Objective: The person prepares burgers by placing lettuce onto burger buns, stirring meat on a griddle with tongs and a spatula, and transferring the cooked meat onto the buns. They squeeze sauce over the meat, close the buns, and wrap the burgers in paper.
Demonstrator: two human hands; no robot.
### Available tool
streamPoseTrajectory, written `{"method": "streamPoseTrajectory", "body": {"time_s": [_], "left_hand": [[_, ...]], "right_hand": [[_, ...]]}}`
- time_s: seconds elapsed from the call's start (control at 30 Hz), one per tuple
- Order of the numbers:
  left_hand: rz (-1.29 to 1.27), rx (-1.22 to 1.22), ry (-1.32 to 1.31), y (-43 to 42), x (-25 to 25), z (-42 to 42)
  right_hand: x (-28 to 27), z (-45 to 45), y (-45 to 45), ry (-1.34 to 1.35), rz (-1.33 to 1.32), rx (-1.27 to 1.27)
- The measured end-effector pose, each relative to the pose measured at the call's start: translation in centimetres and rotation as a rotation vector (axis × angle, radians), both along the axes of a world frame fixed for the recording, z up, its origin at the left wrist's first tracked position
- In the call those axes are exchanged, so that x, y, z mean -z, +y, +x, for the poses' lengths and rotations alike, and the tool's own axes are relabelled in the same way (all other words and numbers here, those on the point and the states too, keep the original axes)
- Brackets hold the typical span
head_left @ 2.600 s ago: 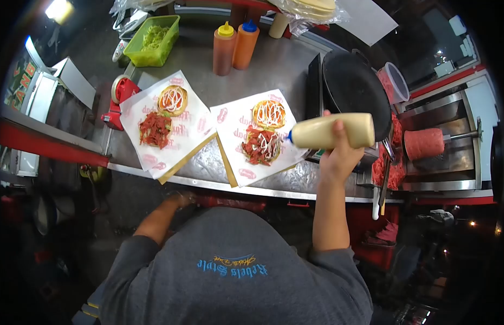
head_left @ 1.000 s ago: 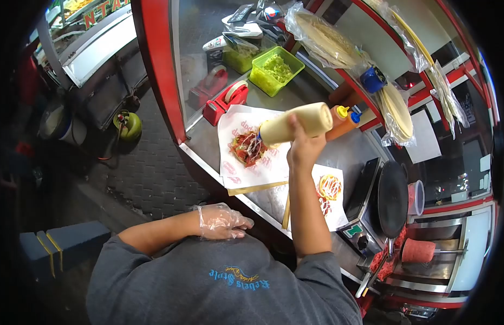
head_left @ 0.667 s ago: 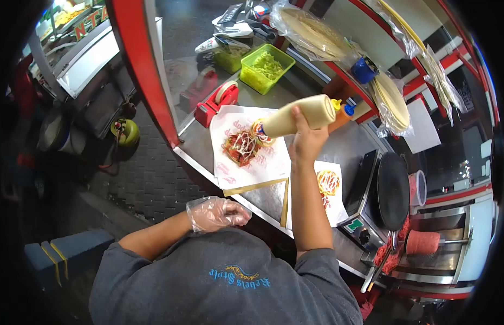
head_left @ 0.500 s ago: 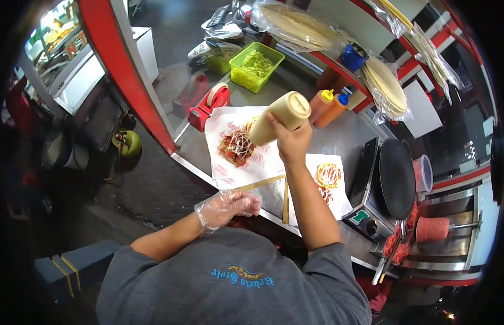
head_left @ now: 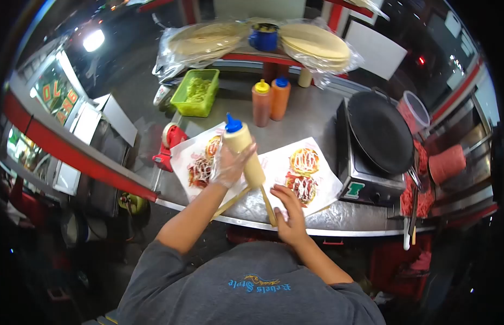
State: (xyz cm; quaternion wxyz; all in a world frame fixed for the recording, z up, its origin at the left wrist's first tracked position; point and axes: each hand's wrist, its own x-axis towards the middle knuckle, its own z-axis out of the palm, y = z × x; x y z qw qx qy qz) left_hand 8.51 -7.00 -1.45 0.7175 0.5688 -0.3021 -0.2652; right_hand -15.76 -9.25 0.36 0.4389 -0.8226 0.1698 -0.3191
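Observation:
My gloved left hand (head_left: 229, 165) is wrapped round a squeeze bottle (head_left: 253, 169) of pale cream sauce. The bottle tilts slightly, its blue nozzle pointing up. Bare, my right hand (head_left: 291, 214) has its fingers apart by the lower edge of the right paper sheet (head_left: 329, 187). On that sheet lie a round topped portion (head_left: 304, 161) and a meat portion (head_left: 301, 189), both striped with white sauce. The left paper sheet (head_left: 181, 154) carries a similar meat portion (head_left: 200, 171) and a round one (head_left: 213, 145), partly hidden by my left hand. Two tan flat strips (head_left: 269, 208) lie between the sheets.
Behind the sheets stand a red-brown sauce bottle (head_left: 261, 108), an orange one (head_left: 279, 103) and a green tub (head_left: 195, 95) of shredded greens. A red tape dispenser (head_left: 168, 146) is at left. A black pan (head_left: 381, 132) rests on the stove at right. Wrapped flatbreads (head_left: 314, 43) occupy the shelf.
The cream sauce bottle has passed from my right hand to my left and turned from nozzle-down to nozzle-up. My right hand has come down beside the right sheet. The view has swung right.

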Motion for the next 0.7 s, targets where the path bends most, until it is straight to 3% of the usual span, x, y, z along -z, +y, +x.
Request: {"method": "streamPoseTrajectory", "body": {"time_s": [0.03, 0.07, 0.1, 0.13, 0.17, 0.23, 0.37, 0.5, 0.53, 0.6, 0.63, 0.7], "left_hand": [[0.22, -0.196, -0.275, -2.7, -0.6, -0.2], [0.125, -0.329, -0.363, -6.9, 5.0, 1.8], [0.097, -0.484, -0.53, -8.8, 3.2, 0.9], [0.132, -0.538, -0.571, -11.1, 4.5, 1.6], [-0.039, -0.563, -0.527, -13.1, 5.7, 2.2], [0.003, -0.51, -0.476, -14.5, 6.0, 3.6], [0.066, -0.503, -0.656, -14.1, 5.7, 3.8], [-0.023, -0.715, -1.146, -10.2, 0.9, -2.8], [-0.114, -0.462, -0.864, -10.5, 2.7, -3.2], [0.118, -0.004, -0.951, -11.6, 3.8, -3.8], [0.398, 0.137, -1.02, -11.9, -1.3, -7.2], [0.363, 0.291, -1.127, -15.8, 2.2, -6.1]], "right_hand": [[0.8, -1.5, -0.4, -0.068, -0.008, 0.11], [1.0, -3.4, -0.9, -0.062, 0.066, 0.096], [1.1, -5.0, -1.4, -0.06, 0.14, 0.082], [1.0, -6.3, -1.7, -0.06, 0.147, 0.04], [0.9, -7.6, -1.9, -0.059, 0.155, -0.001], [0.8, -9.6, -2.5, -0.056, 0.174, -0.042], [2.8, -13.0, -3.0, -0.06, 0.238, -0.003], [4.4, -14.7, -5.0, -0.071, 0.282, 0.025], [4.7, -15.0, -5.6, -0.063, 0.28, 0.027], [5.1, -15.2, -6.4, -0.03, 0.329, 0.019], [5.5, -15.0, -6.8, -0.018, 0.284, -0.009], [6.6, -14.5, -7.2, 0.001, 0.193, -0.065]]}}
